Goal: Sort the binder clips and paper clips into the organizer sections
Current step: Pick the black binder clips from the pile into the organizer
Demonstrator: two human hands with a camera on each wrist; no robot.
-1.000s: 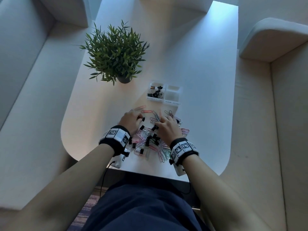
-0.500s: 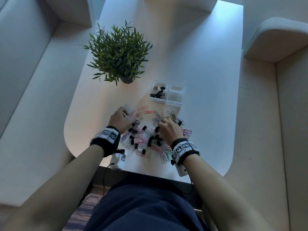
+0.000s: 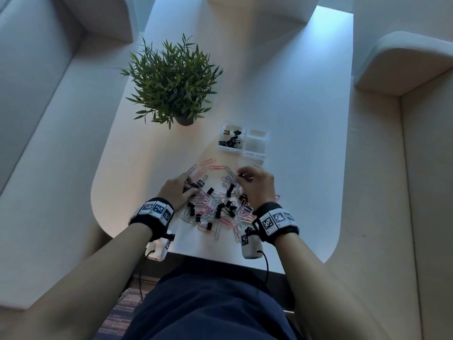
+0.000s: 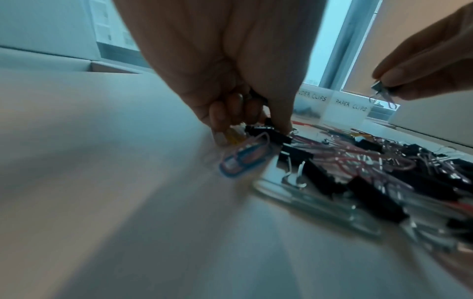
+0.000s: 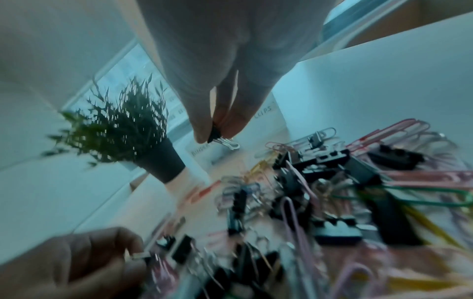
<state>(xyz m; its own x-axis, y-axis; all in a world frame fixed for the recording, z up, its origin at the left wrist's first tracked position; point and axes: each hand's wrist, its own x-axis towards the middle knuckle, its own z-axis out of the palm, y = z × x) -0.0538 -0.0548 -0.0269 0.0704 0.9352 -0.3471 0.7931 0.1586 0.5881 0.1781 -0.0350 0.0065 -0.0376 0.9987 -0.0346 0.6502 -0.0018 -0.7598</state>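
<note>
A mixed pile of black binder clips and coloured paper clips (image 3: 220,204) lies on the white table (image 3: 282,94). Beyond it stands the white organizer (image 3: 255,157). Its left section (image 3: 231,139) holds several black binder clips; its right section (image 3: 256,143), labelled paper clips, looks empty. My left hand (image 3: 190,186) is at the pile's left edge, its fingertips pinching a black binder clip (image 4: 258,129) low on the table. My right hand (image 3: 241,175) is raised over the pile's far side and pinches a small black binder clip (image 5: 217,135) by its body, wire handles hanging down.
A potted green plant (image 3: 171,82) stands on the table to the far left of the organizer. Loose red and pink paper clips (image 3: 217,167) lie between pile and organizer. Pale sofa seats flank the table; its rounded near edge (image 3: 220,258) is at my lap.
My left hand swung out to the left, then came back to the pile's left edge. My right hand rose from the pile's middle with a binder clip pinched in it.
</note>
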